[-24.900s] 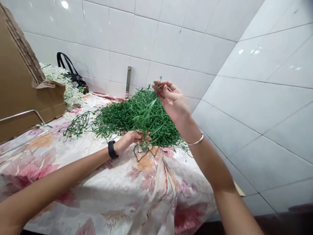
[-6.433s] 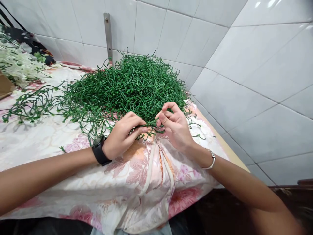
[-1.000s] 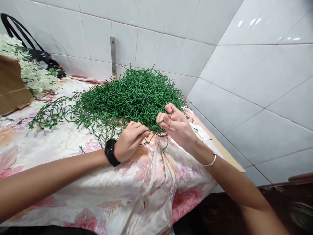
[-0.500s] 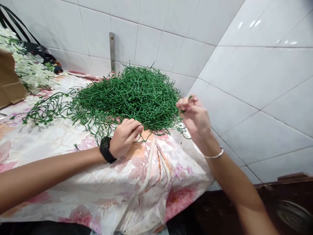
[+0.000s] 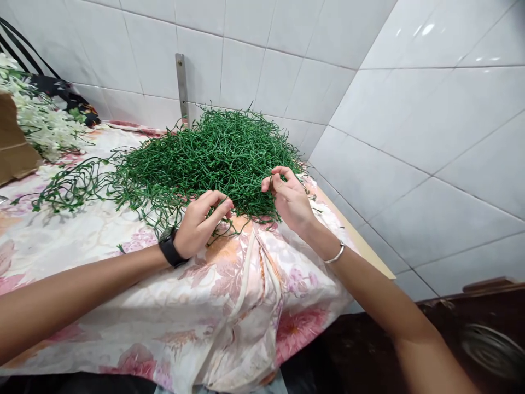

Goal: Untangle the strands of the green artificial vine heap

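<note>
No legible txt, brand, no. or sign in view; the face of the blk. wristwatch [image 5: 171, 248] is too dark & sm. to read.
</note>
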`<state>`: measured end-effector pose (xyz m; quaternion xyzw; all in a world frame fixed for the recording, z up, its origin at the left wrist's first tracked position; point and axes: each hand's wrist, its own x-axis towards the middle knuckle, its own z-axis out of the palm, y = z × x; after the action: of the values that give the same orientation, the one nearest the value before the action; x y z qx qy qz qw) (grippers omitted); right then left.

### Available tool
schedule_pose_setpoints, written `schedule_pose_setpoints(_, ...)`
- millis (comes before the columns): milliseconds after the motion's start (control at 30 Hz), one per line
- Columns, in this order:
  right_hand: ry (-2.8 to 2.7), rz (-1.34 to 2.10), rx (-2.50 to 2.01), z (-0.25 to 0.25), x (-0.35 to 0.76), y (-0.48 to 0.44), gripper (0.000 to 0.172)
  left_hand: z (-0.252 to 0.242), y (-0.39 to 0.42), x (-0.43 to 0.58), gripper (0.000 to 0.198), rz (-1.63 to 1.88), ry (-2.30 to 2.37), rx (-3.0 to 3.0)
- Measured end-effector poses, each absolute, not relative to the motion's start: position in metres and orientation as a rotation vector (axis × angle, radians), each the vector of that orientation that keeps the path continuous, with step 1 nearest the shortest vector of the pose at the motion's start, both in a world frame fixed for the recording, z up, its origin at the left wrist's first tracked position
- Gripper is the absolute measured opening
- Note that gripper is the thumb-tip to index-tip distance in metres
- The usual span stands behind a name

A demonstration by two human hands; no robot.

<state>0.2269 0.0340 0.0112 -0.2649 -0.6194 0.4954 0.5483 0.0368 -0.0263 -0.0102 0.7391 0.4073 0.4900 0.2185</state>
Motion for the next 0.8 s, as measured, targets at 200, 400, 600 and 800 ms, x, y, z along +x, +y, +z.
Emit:
schedule_pose_setpoints(200,-1.491,1.111,-0.665,0.010,0.227,0.034,0.013,-0.009,-0.025,0.033,0.028,1.282,1.099,2.041)
schedule_pose_setpoints(400,-1.524,0.930,-0.697,0.010,0.229,0.035,0.009,-0.009,-0.021,0.033,0.025,1.373,0.991,1.812)
schedule_pose_setpoints(600,-1.634,0.358,-0.882,0.006,0.230,0.031,0.014,-0.005,-0.014,0.032,0.035,1.436,0.807,1.602)
schedule_pose_setpoints(800,-1.918,0.227,-0.725,0.011,0.223,0.014,0.011,-0.005,-0.013,0.032,0.040,1.404,0.755,1.545)
